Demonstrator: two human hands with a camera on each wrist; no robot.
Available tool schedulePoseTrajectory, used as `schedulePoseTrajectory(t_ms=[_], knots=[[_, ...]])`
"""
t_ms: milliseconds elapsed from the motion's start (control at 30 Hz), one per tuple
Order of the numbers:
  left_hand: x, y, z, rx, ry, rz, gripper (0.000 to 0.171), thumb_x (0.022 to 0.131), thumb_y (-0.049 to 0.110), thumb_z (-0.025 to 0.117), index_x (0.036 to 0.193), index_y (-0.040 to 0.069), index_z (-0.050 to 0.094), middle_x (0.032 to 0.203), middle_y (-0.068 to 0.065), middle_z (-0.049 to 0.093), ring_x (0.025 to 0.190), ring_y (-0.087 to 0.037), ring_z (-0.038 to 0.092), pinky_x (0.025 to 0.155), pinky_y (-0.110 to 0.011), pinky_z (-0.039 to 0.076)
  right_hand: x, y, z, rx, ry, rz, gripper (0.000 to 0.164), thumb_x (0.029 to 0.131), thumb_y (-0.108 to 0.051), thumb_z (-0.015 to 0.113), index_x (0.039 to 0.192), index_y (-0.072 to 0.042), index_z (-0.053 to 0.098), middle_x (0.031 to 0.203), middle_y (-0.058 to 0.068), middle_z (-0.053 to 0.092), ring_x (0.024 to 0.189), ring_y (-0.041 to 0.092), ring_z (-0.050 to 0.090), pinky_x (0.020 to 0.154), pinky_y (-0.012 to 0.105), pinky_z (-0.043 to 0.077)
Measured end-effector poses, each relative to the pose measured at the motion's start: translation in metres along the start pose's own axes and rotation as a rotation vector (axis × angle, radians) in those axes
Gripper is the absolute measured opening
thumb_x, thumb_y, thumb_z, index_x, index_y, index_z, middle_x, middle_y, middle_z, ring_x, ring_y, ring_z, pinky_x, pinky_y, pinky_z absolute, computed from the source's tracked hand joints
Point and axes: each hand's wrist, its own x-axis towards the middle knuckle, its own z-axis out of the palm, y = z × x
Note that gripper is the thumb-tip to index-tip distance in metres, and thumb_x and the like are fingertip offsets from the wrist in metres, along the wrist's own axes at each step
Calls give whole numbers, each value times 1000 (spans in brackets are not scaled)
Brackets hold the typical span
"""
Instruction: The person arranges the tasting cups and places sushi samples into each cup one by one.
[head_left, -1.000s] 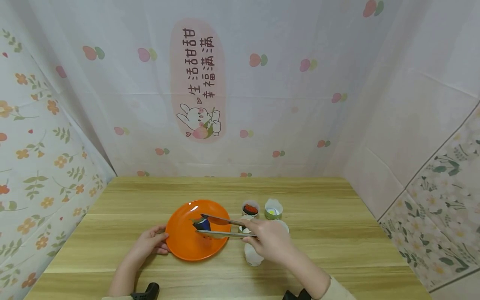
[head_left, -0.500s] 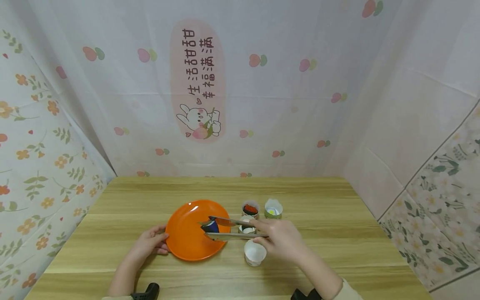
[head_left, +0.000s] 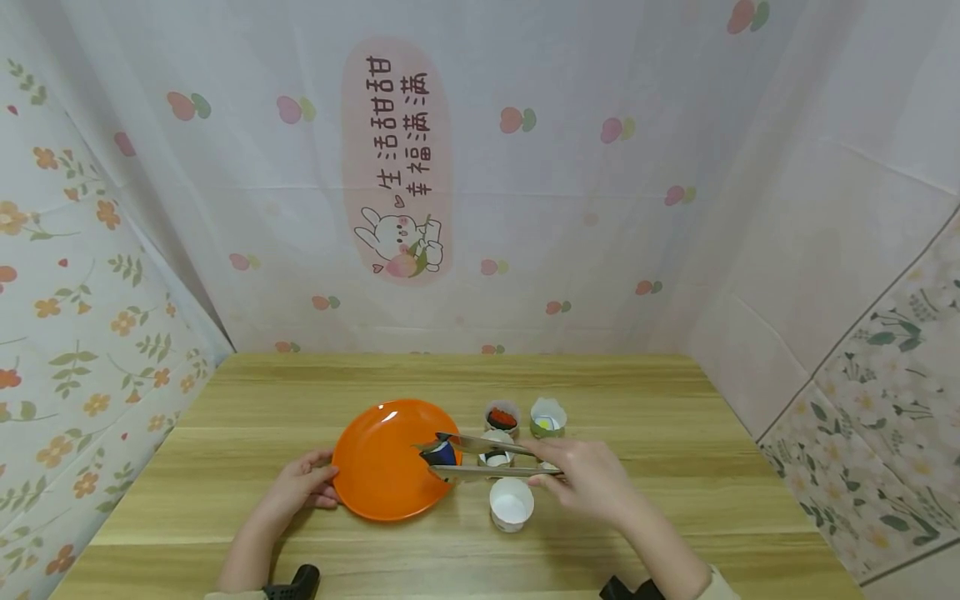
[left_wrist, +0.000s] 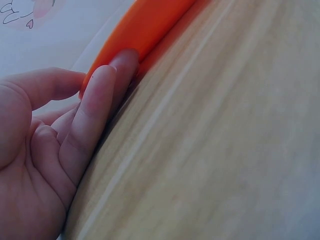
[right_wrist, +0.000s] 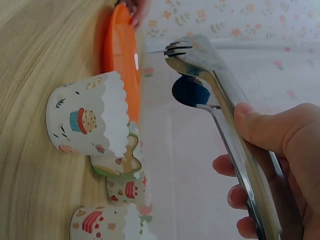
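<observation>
My left hand [head_left: 303, 482] pinches the left rim of a round orange plate [head_left: 375, 475], thumb above and fingers underneath, as the left wrist view shows. In my right hand [head_left: 588, 475] are metal serving tongs [right_wrist: 235, 125], one end forked, the other spoon-shaped. Between their ends, over the plate's right edge, is a small dark-blue and black piece [head_left: 440, 454]; its kind is unclear. A white scalloped paper cup [head_left: 512, 507] stands just below the tongs. Under them a second paper cup [head_left: 496, 457] holds something black and white.
Behind stand a cup [head_left: 502, 417] with a red-topped dark piece and a green-based cup [head_left: 548, 419] with something yellow and white. Another cup [head_left: 551, 468] is mostly hidden by my right hand. Patterned curtains [head_left: 600, 250] enclose the wooden table [head_left: 637, 533].
My right hand has moved to the right with the tongs and the blue piece, from the plate's middle to its right edge. The left hand and plate have stayed put.
</observation>
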Motion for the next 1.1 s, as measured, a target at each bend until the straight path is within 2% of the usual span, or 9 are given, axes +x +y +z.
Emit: schedulePoseTrajectory(t_ms=[233,533,667,867,1100], knots=[[0,0,0,-2,-11,8,58,99,7,47,140,-21,18,94,-14,65,71,-21,66,67,-35,58,-9,8,-7,-10,-5,3,42,81,-28,76,118,-9,69,108,5,70,91,20,68,68,36,57],[0,-2,0,14,1,-3,58,100,9,48,140,-20,18,96,-15,64,74,-23,65,68,-37,58,-21,17,-15,8,23,-31,44,79,-27,78,118,-8,68,108,7,69,90,21,68,69,39,57],[0,-3,0,8,-4,-4,58,100,9,48,141,-20,18,94,-14,64,73,-23,65,68,-37,58,-26,21,-18,8,41,-37,44,80,-31,76,118,-9,69,108,6,70,86,18,69,64,34,57],[0,-4,0,6,0,4,59,99,9,48,140,-20,17,95,-14,64,73,-22,65,68,-37,58,-34,25,-21,44,48,-41,47,76,-21,81,120,-9,68,105,7,70,70,5,63,52,21,47],[1,-3,-1,7,-3,-3,59,99,9,48,140,-20,18,96,-14,64,74,-22,65,68,-36,58,-43,32,-24,26,80,-79,46,74,-20,81,117,-8,69,102,5,71,75,8,66,52,21,48]])
